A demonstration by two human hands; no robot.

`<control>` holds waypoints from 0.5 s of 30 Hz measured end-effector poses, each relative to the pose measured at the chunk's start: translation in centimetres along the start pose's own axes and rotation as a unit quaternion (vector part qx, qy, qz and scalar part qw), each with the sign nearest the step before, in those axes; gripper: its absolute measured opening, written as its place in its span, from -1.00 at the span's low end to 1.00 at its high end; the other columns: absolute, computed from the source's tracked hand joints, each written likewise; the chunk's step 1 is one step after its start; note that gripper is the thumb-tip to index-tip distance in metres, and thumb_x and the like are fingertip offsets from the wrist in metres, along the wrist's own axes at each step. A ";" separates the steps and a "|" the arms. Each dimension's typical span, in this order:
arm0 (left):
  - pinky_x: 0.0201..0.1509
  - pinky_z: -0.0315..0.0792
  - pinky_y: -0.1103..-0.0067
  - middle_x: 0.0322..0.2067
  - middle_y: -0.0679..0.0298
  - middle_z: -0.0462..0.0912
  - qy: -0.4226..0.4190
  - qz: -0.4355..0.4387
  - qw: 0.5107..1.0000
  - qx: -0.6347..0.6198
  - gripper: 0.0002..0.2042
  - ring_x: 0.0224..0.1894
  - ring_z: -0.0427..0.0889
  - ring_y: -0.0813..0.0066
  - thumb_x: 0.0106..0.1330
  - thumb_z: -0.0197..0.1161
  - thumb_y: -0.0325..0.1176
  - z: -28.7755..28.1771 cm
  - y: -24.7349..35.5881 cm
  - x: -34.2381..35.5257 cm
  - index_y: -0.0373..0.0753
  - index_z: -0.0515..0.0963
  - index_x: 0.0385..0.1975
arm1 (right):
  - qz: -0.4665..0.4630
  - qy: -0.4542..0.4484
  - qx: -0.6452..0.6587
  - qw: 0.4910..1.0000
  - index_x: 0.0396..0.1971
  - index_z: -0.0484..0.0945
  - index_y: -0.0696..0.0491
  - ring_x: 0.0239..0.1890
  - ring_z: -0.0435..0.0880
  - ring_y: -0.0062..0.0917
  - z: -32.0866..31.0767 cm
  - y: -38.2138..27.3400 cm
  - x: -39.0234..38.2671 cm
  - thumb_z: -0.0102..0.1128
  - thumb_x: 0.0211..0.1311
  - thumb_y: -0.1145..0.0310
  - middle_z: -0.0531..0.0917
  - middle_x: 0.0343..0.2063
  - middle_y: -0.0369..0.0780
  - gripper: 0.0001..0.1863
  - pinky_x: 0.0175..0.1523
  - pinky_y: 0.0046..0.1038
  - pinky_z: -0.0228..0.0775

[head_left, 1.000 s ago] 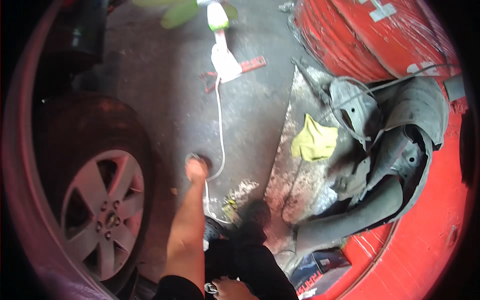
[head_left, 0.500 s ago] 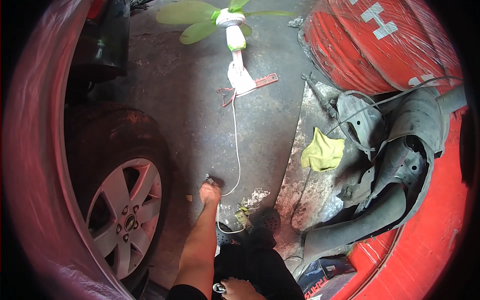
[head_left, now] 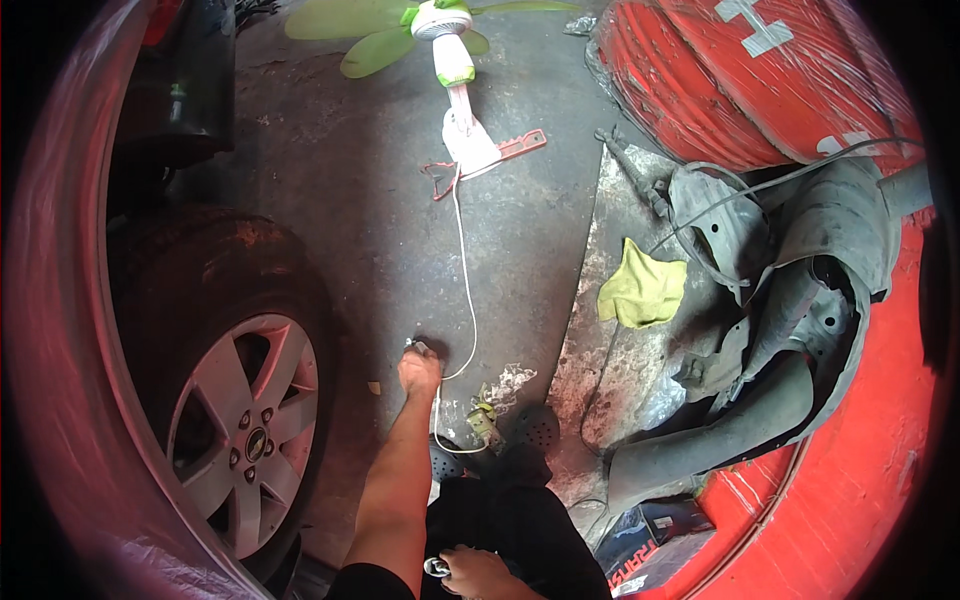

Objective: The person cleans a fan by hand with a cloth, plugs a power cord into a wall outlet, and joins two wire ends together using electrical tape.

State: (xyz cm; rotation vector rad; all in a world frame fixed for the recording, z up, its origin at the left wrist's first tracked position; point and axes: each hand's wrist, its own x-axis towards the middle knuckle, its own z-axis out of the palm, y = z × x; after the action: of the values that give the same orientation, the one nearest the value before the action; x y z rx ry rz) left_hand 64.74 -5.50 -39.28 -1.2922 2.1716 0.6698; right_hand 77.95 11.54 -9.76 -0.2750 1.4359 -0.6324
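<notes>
My left hand reaches forward above the floor between the wheel and the metal sheet. It is closed round a small greyish metal piece, mostly hidden by the fingers. Close to my lap, my right hand is closed on a shiny metal tool with a rounded end; its kind cannot be made out. A white cord passes beside my left hand. It runs from the white base of a fan with green blades to a yellow-green object near my shoes.
On the left stands a vehicle wheel with silver spokes. A red hacksaw-like tool lies by the fan base. To the right, a yellow cloth rests on a stained sheet, beside large grey pipe parts and red plastic-wrapped body panels.
The view has shifted slightly, so the fan and saw sit higher and further left. My left hand remains low by the cord, a little further forward, and my right hand stays at my lap.
</notes>
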 end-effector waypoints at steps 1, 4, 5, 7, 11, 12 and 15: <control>0.03 0.52 0.23 -0.17 -0.17 0.64 0.004 0.000 1.000 0.005 -0.65 -0.07 0.64 -0.09 0.25 0.16 -0.20 0.1 0.9 -0.6 -0.42 0.59 -0.21 | -0.011 0.014 -0.005 1.000 -0.24 0.57 0.16 -0.16 0.60 -0.13 0.4 0.9 0.2 0.16 0.04 0.32 0.62 -0.25 -0.02 -0.71 -0.05 -0.16 0.46; 0.03 0.51 0.23 -0.17 -0.18 0.64 -0.005 -0.005 1.000 0.002 -0.64 -0.08 0.65 -0.10 0.25 0.17 -0.19 0.7 0.9 -0.3 -0.43 0.59 -0.22 | -0.012 0.021 0.002 1.000 -0.22 0.56 0.16 -0.15 0.60 -0.10 0.5 1.1 0.3 0.18 0.08 0.28 0.60 -0.23 0.00 -0.69 -0.05 -0.11 0.44; 0.03 0.51 0.24 -0.17 -0.18 0.64 -0.022 -0.009 1.000 -0.010 -0.63 -0.08 0.65 -0.10 0.25 0.17 -0.18 1.5 0.4 0.3 -0.43 0.60 -0.23 | 0.003 0.017 0.013 1.000 -0.19 0.54 0.17 -0.14 0.59 -0.09 0.5 1.1 0.3 0.19 0.13 0.23 0.59 -0.22 0.03 -0.66 -0.06 -0.07 0.43; 0.03 0.51 0.24 -0.18 -0.18 0.64 -0.032 -0.024 0.999 -0.027 -0.63 -0.08 0.65 -0.10 0.25 0.18 -0.16 2.0 -1.7 2.5 -0.43 0.61 -0.25 | -0.015 0.011 0.002 1.000 -0.16 0.54 0.10 -0.19 0.64 -0.11 1.2 1.4 1.0 0.22 0.09 0.21 0.60 -0.23 -0.02 -0.65 -0.10 -0.11 0.49; 0.02 0.52 0.24 -0.19 -0.17 0.66 -0.057 -0.058 0.996 -0.025 -0.57 -0.07 0.66 -0.03 0.26 0.21 -0.07 3.3 -5.6 5.8 -0.44 0.63 -0.26 | -0.019 0.011 0.015 1.000 -0.11 0.56 0.03 -0.16 0.67 -0.05 2.1 1.5 1.4 0.12 0.07 0.30 0.62 -0.21 -0.03 -0.65 -0.07 -0.08 0.55; -0.05 0.54 0.26 -0.25 -0.12 0.68 -0.047 -0.037 0.998 0.030 -0.56 -0.12 0.69 0.04 0.28 0.17 -0.02 3.2 -6.3 6.1 -0.38 0.65 -0.28 | -0.024 0.050 -0.014 0.998 -0.17 0.57 0.03 -0.24 0.67 -0.13 3.0 1.6 1.2 0.25 -0.05 0.24 0.61 -0.26 -0.05 -0.62 -0.16 -0.13 0.54; -0.17 0.55 0.28 -0.30 -0.08 0.69 -0.126 0.050 0.991 -0.009 -0.52 -0.25 0.72 0.14 0.27 0.13 0.07 1.6 -6.0 7.8 -0.30 0.61 -0.23 | -0.005 0.073 0.011 0.997 -0.24 0.59 0.05 -0.23 0.67 -0.14 2.5 2.5 1.4 0.23 -0.05 0.31 0.61 -0.29 -0.05 -0.69 -0.14 -0.14 0.54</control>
State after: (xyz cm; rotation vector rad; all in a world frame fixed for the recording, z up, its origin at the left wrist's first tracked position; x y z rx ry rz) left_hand 67.22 -11.92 -46.44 -1.0506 2.0363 0.8463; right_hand 80.97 12.27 -11.91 -0.2225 1.5679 -0.6867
